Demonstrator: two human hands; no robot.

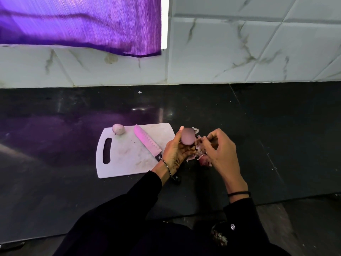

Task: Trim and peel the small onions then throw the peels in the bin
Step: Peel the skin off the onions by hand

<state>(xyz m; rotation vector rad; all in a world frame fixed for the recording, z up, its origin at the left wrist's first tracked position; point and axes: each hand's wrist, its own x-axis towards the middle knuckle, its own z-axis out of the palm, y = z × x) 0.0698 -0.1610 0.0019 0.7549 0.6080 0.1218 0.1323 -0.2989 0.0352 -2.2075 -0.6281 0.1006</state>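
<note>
Onion (187, 138), clamped by curled fingers of the left hand (175, 150) while the right hand (219, 152) pinches papery peel (199, 148), we judge light, firm, slippery, best gripped round its middle.

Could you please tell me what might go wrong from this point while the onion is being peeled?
The knife lies with its handle beneath the left hand, which grips the onion; a dropped wrist could nudge it. The peels that the right hand pinches pile on the dark counter, where scraps may scatter and get missed. The peeled onion sits near the far edge of the cutting board and might roll off.
</note>
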